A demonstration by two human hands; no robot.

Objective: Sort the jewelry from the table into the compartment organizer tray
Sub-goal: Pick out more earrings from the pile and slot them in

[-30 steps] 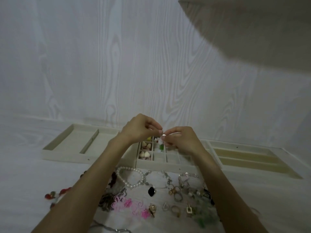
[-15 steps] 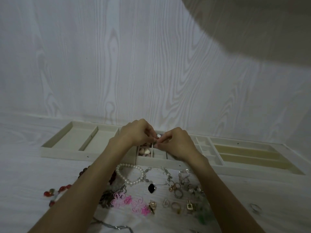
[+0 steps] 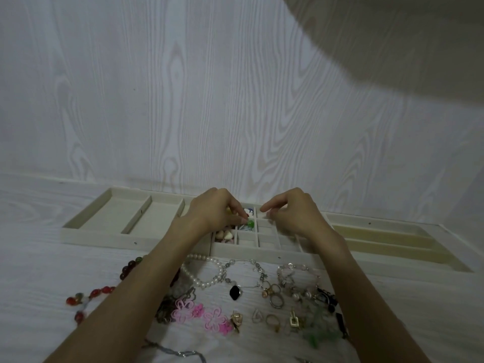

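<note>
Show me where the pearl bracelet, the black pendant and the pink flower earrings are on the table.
pearl bracelet (image 3: 209, 280): head view, on the beads at its lower right curve.
black pendant (image 3: 235, 292): head view, middle of the dark stone.
pink flower earrings (image 3: 184, 310): head view, centre of the left flower.

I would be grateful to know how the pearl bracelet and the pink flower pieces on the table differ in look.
The pearl bracelet is a loop of round white beads; the pink flower pieces are flat openwork petal outlines. The bracelet lies nearer the organizer tray, partly under the left forearm; the flowers lie nearer the camera, uncovered. Both rest unsorted on the table.
</note>
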